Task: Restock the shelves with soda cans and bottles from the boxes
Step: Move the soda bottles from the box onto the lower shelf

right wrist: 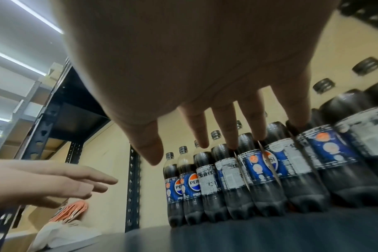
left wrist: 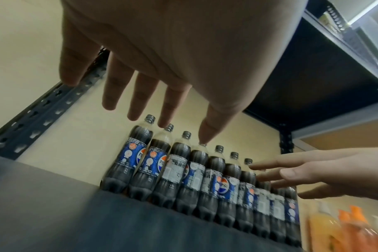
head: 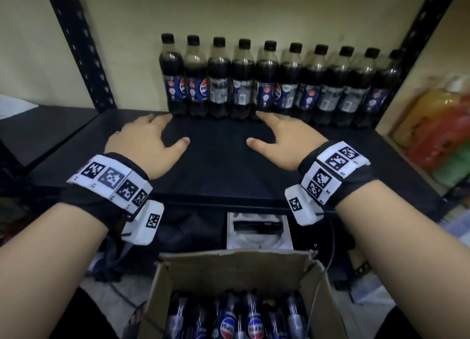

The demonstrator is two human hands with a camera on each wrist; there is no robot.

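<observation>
While the cardboard box (head: 229, 270) sits nearest, flaps open below the shelf edge, it shows Pepsi bottles in the box (head: 237, 315) packed upright, blue labels and dark tops facing up. Just beyond it, under the shelf, a white tray with a dark object (head: 258, 228) rests low down; what it is I cannot tell. Up on the black shelf (head: 218, 166), both hands hover well apart, palms down, holding nothing. The left hand (head: 147, 143) spreads relaxed fingers toward the left end of the row; the left wrist view shows those fingers (left wrist: 112, 88) straight and splayed. The right hand (head: 284, 141) reaches forward, fingers loose and extended, tips close to the bottle bases at mid-row. Against the back wall stands the row of Pepsi bottles (head: 279, 84), upright, shoulder to shoulder, black caps on, labels turned every which way. Farther right, beyond the shelf post (head: 417, 36), orange juice bottles (head: 432, 115) blur at the edge.
</observation>
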